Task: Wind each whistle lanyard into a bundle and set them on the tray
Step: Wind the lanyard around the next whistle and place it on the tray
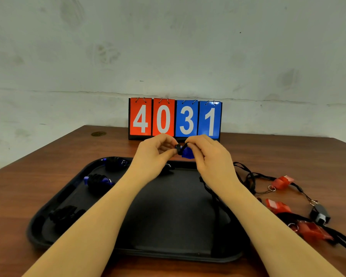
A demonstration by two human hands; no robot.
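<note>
Above the far edge of the black plastic tray (72,198), the left hand (154,154) pinches a black wound section of cord while the right hand (205,154) pinches the translucent blue whistle (187,153) beside it. Its loose black lanyard tail (212,193) trails down under the right wrist. If either pinch slackens, the coils will likely spring apart, and the tail could snag the unwound red whistles (282,182) nearby.

i'm getting soft, even, dim light from overhead; shadows are pooling faintly under the tray (224,258) edges. wide-angle bending is curving the table (48,188) corners, and fine detail is smearing, slightly blurry throughout.
</note>
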